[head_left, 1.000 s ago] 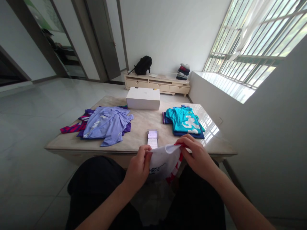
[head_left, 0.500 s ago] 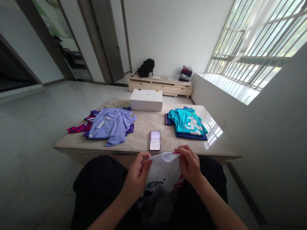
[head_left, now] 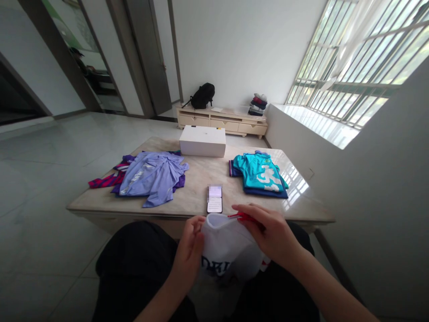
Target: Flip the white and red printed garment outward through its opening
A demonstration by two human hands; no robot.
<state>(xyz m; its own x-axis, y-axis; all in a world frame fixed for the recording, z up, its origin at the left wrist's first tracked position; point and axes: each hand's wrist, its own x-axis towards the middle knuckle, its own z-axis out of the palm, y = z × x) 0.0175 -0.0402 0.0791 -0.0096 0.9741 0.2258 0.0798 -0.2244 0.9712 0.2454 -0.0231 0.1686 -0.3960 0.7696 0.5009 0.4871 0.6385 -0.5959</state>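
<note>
We had drawn the white jersey [head_left: 228, 250] lower below the phone [head_left: 214, 199]; our left hand [head_left: 190, 252] and right hand [head_left: 273, 232] fingers stayed pinched on its top edge

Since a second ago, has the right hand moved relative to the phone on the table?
Yes. The right hand has dropped toward the lap: it now sits below the phone and near table edge, gripping the white garment; earlier its fingers were beside the phone.
</note>
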